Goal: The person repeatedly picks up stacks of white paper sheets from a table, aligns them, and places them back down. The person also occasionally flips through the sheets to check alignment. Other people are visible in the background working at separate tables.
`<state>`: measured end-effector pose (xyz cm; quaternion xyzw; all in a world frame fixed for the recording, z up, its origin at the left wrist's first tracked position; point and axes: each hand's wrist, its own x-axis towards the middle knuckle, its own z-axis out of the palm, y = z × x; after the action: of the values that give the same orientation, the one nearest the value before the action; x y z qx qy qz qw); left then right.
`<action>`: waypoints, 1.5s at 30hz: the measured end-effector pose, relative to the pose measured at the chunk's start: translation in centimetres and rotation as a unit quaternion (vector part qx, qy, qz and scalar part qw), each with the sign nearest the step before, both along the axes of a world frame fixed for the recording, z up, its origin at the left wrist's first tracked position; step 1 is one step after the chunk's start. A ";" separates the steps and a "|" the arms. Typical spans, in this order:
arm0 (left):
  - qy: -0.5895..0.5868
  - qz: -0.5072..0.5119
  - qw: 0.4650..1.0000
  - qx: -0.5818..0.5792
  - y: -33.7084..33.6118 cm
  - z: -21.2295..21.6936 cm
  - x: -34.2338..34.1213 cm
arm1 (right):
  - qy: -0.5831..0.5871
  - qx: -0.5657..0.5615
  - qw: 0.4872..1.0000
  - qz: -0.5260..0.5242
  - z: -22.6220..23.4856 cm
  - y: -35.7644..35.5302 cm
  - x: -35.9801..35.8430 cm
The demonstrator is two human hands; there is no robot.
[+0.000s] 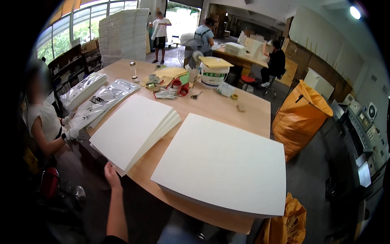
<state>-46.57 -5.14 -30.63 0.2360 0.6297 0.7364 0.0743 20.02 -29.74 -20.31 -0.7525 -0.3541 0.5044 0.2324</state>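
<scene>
Place: workshop | broad light-wood desk (227, 106) bearing white rectangular sheet stacks (132, 127) | tall plastic-wrapped white stack (124, 36) | big orange fabric sack (300, 118) | black-clothed person (277, 59) seated by second pale wooden desk (254, 61)

Left wall: a row of windows (61, 37) with greenery outside and orange blinds (67, 7) above, a dark unit below, probably shelving (74, 61), poorly lit; at the back, a bright open doorway (183, 22) lets in daylight. Right side: pale upper wall (365, 57) over brown panelling (300, 53), with a round ceiling lamp (354, 12) lit. Floor (306, 173) dark grey; large wood-topped table (258, 112) in the foreground, second table (252, 59) beyond, red-seated stool (248, 79) near the latter
</scene>
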 end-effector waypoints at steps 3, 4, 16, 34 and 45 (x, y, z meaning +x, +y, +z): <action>-0.152 -0.267 0.952 0.021 -0.9 8.2 13.8 | -0.027 0.184 0.978 -0.093 -2.6 0.3 4.7; -0.149 -0.294 0.944 0.012 -1.2 9.3 16.3 | -0.037 0.213 0.964 -0.156 -1.2 2.8 4.5; -0.128 -0.313 0.940 0.049 0.9 11.1 24.2 | 0.190 0.340 0.858 -0.334 -2.1 16.8 4.6; -0.168 -0.288 0.943 0.023 0.6 11.0 24.5 | 0.203 0.282 0.880 -0.324 -5.7 15.7 9.5; -0.190 -0.318 0.928 0.041 0.7 10.3 23.5 | 0.215 0.293 0.879 -0.310 -4.8 16.9 9.1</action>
<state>-23.09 -4.45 -20.31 0.2823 0.4650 0.7302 0.4133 29.08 -12.88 -25.13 -0.5947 -0.1758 0.4290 0.6567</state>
